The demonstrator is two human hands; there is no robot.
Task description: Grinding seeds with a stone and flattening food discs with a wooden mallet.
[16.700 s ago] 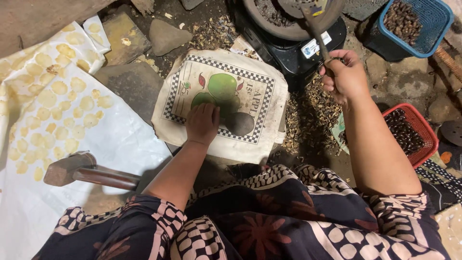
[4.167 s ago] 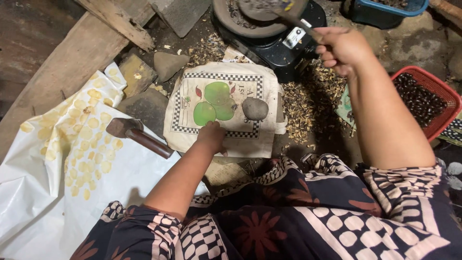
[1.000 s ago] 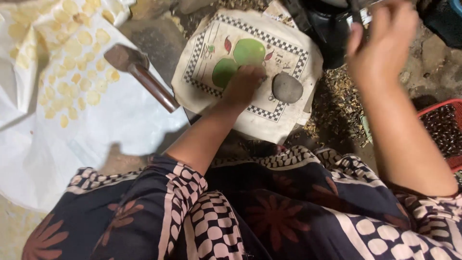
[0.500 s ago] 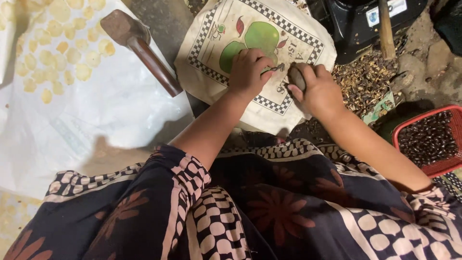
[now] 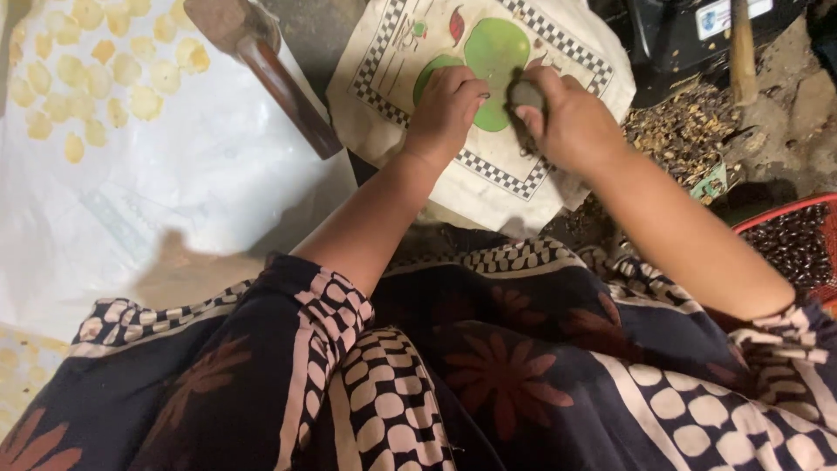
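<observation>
Honestly, this grey stone [image 5: 526, 92] feels heavy, hard and smooth, so my right hand [image 5: 567, 122] wraps its top; my left hand [image 5: 446, 109] rests curled on the printed sack [image 5: 558, 52], near its middle.

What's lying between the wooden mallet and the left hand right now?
In the head view, between the mallet and the left hand lie a strip of dark ground and the checkered border of the printed cloth; nothing else rests there.

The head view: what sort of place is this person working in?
Probably an informal ground-level work spot for processing nuts or seeds: loose husks litter the earth, a red basket holds dark kernels, and pale flattened pieces lie on white sheeting.
</observation>
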